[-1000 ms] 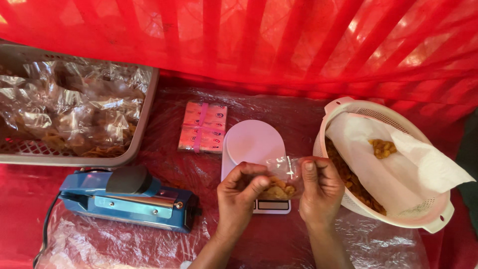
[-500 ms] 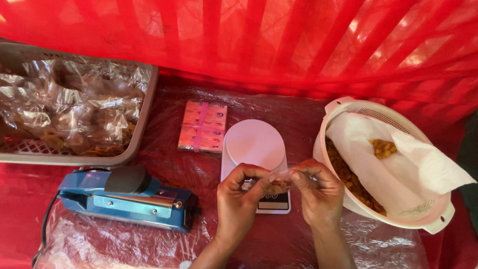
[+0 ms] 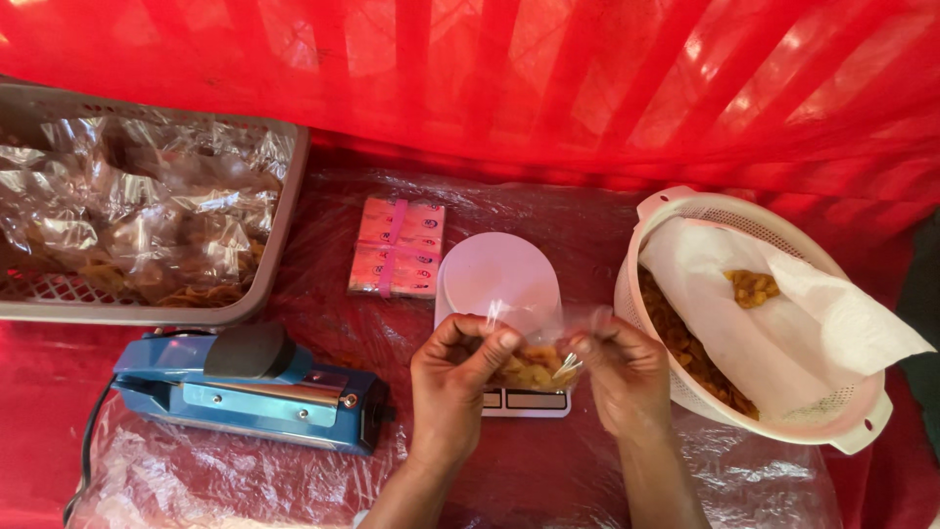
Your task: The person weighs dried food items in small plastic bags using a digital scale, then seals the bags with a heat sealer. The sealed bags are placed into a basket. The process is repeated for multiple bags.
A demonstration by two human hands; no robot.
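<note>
Over the near edge of the white digital kitchen scale point(image 3: 497, 284), the small clear plastic bag of golden fried snacks point(image 3: 534, 367) lies crosswise between both hands: left hand point(image 3: 455, 377) and right hand point(image 3: 617, 372) each pinch an end, equally near.

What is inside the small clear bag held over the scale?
The clear bag holds a few yellow-brown fried snack pieces. The left hand and right hand cover its sides, hiding how full it is.
</note>
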